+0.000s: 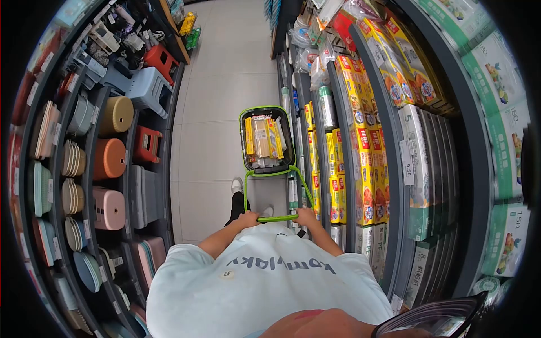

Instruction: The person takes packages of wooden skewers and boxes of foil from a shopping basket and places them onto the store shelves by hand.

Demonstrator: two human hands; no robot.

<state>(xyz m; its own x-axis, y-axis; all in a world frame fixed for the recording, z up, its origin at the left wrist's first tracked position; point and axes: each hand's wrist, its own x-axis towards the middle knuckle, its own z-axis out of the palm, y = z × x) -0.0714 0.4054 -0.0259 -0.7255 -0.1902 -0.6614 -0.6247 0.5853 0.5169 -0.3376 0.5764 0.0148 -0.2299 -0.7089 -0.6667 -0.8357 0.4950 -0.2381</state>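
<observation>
A black basket with a green rim (242, 138) stands on the aisle floor in front of me, holding yellow boxes (273, 138) and a brown package (262, 138). Its green handle (273, 218) is tilted up toward my body. My left hand (246, 219) is closed on the left corner of the handle. On the right corner, my right hand (306, 217) is wrapped round the same handle. Both hands are just in front of my light shirt.
Shelves on the left hold an orange stool (109, 158), a blue stool (147, 90) and plastic containers. Close on the right, shelves carry yellow boxes (369, 169) and green-white packs (507, 135). Tiled floor (211, 84) runs ahead between them.
</observation>
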